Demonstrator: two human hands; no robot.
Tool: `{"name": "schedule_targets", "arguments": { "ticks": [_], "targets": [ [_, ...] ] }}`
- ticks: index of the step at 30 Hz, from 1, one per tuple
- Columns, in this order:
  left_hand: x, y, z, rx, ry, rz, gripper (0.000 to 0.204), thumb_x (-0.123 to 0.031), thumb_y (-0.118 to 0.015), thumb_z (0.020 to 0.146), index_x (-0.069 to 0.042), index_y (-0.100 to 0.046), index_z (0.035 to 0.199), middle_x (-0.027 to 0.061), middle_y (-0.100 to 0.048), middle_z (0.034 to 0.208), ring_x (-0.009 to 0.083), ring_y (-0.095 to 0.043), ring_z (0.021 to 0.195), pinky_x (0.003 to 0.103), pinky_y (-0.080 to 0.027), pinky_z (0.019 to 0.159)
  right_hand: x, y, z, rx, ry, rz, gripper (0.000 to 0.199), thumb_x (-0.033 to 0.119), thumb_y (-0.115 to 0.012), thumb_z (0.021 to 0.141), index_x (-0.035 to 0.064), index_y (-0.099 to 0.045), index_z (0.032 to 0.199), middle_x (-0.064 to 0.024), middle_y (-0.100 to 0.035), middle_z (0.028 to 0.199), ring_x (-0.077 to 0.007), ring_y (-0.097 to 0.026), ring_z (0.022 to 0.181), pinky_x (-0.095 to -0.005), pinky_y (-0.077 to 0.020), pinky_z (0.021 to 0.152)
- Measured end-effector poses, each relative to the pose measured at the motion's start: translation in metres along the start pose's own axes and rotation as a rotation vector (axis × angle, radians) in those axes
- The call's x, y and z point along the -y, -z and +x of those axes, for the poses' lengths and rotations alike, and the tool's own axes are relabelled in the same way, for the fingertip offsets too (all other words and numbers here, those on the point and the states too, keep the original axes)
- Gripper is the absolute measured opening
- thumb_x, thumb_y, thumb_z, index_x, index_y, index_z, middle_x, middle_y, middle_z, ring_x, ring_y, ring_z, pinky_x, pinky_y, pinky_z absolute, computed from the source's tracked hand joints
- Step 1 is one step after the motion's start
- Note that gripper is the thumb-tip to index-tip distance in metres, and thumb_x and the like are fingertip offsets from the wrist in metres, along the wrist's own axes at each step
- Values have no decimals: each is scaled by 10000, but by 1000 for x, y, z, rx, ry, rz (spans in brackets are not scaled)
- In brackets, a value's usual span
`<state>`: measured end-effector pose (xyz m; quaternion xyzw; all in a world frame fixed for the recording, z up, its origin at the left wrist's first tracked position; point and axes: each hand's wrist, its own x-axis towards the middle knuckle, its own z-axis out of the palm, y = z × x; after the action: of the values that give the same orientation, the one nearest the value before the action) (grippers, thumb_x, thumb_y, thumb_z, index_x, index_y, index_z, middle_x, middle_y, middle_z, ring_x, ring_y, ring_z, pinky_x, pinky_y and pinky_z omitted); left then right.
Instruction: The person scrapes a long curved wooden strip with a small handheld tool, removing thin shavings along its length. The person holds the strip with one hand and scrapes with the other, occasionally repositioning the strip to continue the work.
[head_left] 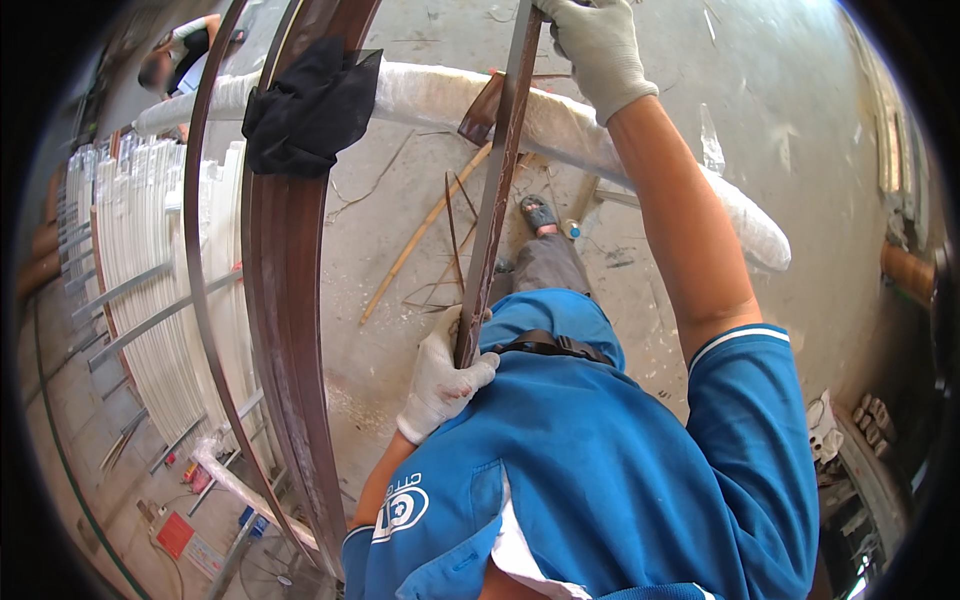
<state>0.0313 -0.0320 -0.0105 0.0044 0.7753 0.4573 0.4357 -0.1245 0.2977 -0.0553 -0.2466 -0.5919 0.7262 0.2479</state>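
Gloved left hand (442, 378) has its fingers closed around the lower end of a long brown metal strip (494, 190), close against the blue shirt (600, 470), while the gloved right hand (597, 50) grips the same strip near its upper end with fingers wrapped over it. Strip runs upright between both hands, above the concrete floor (790, 120) and across a white wrapped bundle (440, 95). Curved brown profiles (290, 300) stand just left of it, with a black cloth (310, 100) draped over them.
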Motion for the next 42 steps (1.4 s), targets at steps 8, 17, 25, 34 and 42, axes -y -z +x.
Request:
{"name": "schedule_targets", "arguments": {
  "ticks": [8,17,25,34,42],
  "targets": [
    [-2,1,0,43,47,-91,494,-101,-775,751,31,-603,1195,63,-642,968,132,-558,814,265,-492,765,1,3,-38,106,-266,327,158,197,-698,973,99,-575,983,69,-469,627,-27,-368,428,-228,-261,372],
    [-4,9,3,69,-7,-42,526,-110,-795,748,27,-598,1217,86,-648,1055,135,-584,888,262,-497,823,9,7,-52,106,-283,305,192,192,-693,967,58,-586,1055,60,-479,640,-42,-392,446,-231,-286,400],
    [-7,17,2,99,78,-36,553,-132,-806,741,33,-592,1224,104,-654,1085,160,-614,939,281,-503,854,16,19,-60,186,-273,324,273,82,-716,927,14,-607,1168,90,-488,746,15,-363,536,-170,-276,463],
    [-8,14,1,46,30,-37,570,-111,-804,741,33,-584,1247,105,-664,1061,158,-617,945,284,-500,879,18,16,-17,137,-158,-201,364,426,-727,935,73,-665,867,21,-576,706,-48,-400,489,-234,-309,437],
    [-12,13,-2,76,66,-78,589,-106,-801,747,41,-573,1270,121,-679,1078,175,-667,959,300,-525,867,12,22,-25,188,-300,-31,342,413,-737,935,105,-636,826,55,-529,633,-33,-378,454,-219,-262,402]
  ]
}}
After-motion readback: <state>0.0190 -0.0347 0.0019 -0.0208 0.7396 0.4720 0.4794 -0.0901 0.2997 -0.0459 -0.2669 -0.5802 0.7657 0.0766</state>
